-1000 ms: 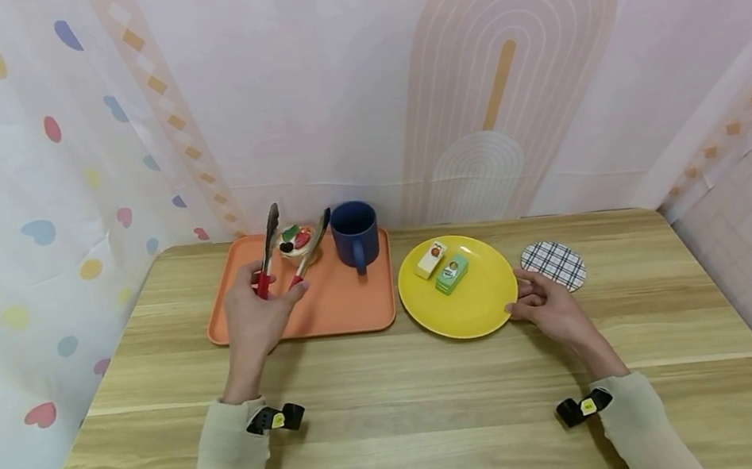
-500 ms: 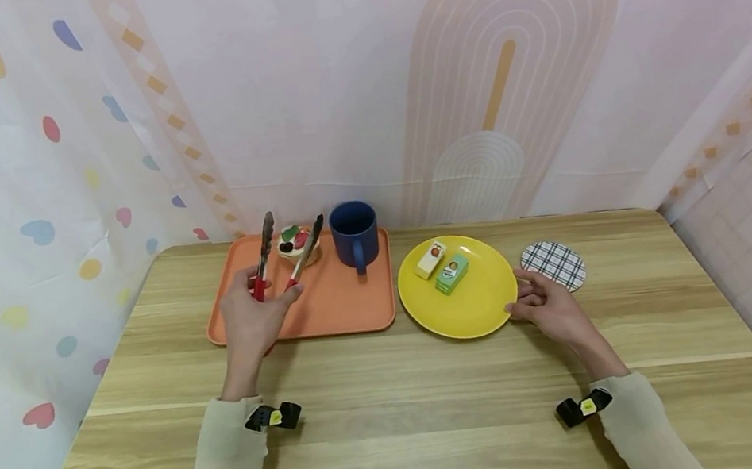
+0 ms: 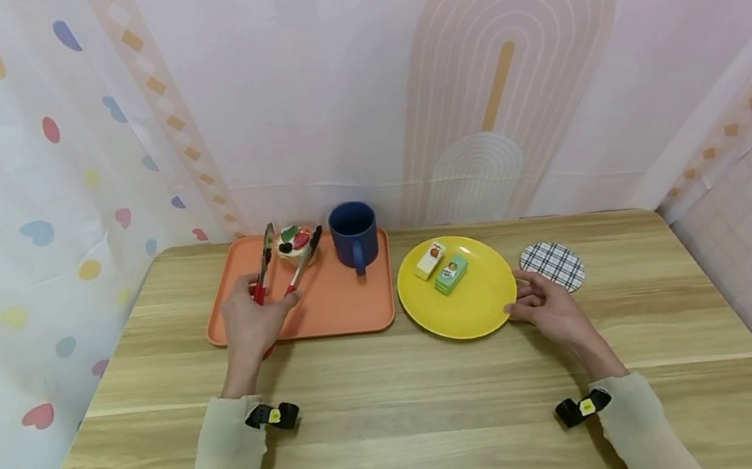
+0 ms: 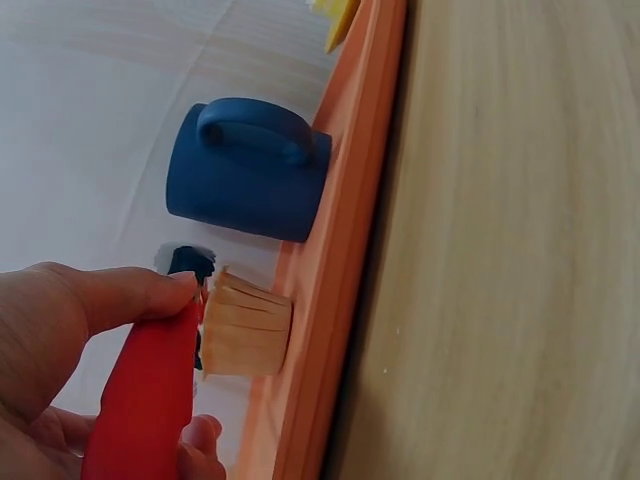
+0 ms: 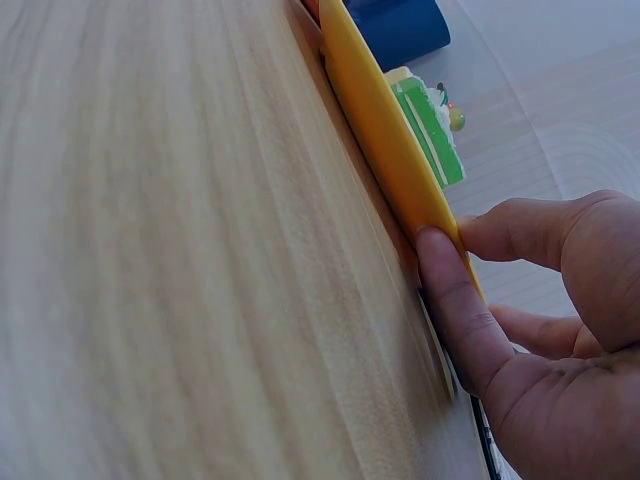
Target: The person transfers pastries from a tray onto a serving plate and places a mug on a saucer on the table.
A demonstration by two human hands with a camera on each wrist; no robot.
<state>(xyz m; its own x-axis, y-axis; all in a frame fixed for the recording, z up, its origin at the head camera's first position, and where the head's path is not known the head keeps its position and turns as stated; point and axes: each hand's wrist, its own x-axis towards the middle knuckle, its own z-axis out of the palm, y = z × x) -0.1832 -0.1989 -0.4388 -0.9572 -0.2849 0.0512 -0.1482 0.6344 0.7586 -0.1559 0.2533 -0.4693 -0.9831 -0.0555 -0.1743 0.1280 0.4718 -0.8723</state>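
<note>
My left hand (image 3: 253, 322) holds tongs (image 4: 150, 395) with red handles. Their arms are spread, one tip on each side of a cupcake (image 3: 294, 244) topped with cream and fruit; whether they touch it I cannot tell. The cupcake, in a pleated wrapper, stands on an orange tray (image 3: 351, 314). My right hand (image 3: 551, 308) pinches the right rim of a yellow plate (image 3: 470, 317), thumb and fingers on opposite faces in the right wrist view. On that plate lie a white cake slice (image 3: 429, 259) and a green cake slice (image 5: 428, 130).
A blue mug (image 3: 354, 233) stands on the tray just right of the cupcake, its handle toward me. Right of the plate lies a round checked coaster (image 3: 556, 263), close to my right hand. A patterned curtain (image 3: 296, 77) hangs behind the wooden table (image 3: 402, 423).
My left hand has shifted slightly toward me and left, and the tongs' tips have come lower beside the cupcake. The right hand and plate have stayed in place.
</note>
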